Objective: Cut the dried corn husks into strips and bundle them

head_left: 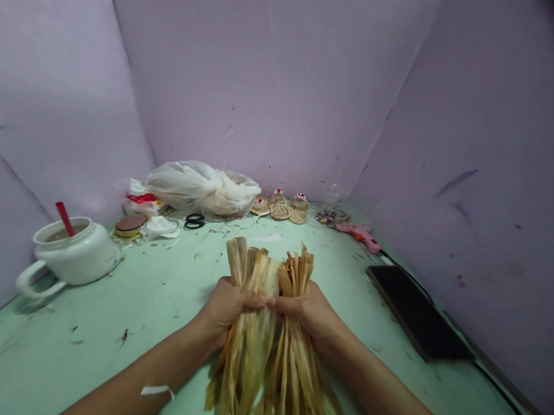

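Observation:
A thick bundle of dried tan leaf strips (pixel 268 353) stands over the pale green tabletop (pixel 100 333) in front of me, its upper ends fanning out above my fingers. My left hand (pixel 227 307) is closed around the left side of the bundle near its top. My right hand (pixel 307 309) is closed around the right side, and the two thumbs nearly meet at the middle. The lower ends of the strips spread out toward me and run out of view.
A white pot with a red stick (pixel 71 250) stands at left. Along the back wall lie a plastic bag (pixel 204 187), lidded tins (pixel 130 225), black scissors (pixel 194 221) and small woven baskets (pixel 279 206). A pink glue gun (pixel 360 234) and dark phone (pixel 417 311) lie right.

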{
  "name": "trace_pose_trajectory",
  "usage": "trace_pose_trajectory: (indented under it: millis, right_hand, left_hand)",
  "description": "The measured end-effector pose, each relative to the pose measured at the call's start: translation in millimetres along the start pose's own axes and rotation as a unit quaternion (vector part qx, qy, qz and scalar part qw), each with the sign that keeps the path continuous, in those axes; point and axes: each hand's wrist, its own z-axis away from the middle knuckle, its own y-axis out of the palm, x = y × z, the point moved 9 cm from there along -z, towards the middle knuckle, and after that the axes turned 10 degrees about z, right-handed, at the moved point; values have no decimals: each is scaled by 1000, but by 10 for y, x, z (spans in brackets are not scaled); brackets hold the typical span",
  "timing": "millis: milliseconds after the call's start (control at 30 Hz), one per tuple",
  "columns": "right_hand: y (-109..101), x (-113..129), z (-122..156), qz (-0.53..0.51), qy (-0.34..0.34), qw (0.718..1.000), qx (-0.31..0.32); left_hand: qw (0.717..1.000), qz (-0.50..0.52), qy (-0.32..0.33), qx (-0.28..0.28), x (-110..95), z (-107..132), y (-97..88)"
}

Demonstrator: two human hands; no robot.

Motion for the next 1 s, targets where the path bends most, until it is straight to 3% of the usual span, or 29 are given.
trace_pose_trajectory:
  millis: [233,500,600,700,900,1000]
  right_hand:
    - [-90,-10,0,89,-8,994,-71]
    - [-95,-13,10,106,-2,990,-91]
    - [-67,-26,-4,40,2,997,-60]
    - [-66,-132,-30,-46,65,997,-15]
    - [-235,-116,-28,-194,176,965,32]
    - [-356,88,-6,-215,147,961,95]
  left_hand:
    - [999,-21,41,17,-27,5,20]
    - [999,21,-16,40,111,-20,61]
    - [993,61,-69,74,174,-18,107]
    - [987,77,-98,104,151,-17,132]
    - [998,19,-66,7,-53,-135,-155]
    - [998,6,-53,-14,-147,-219,-268]
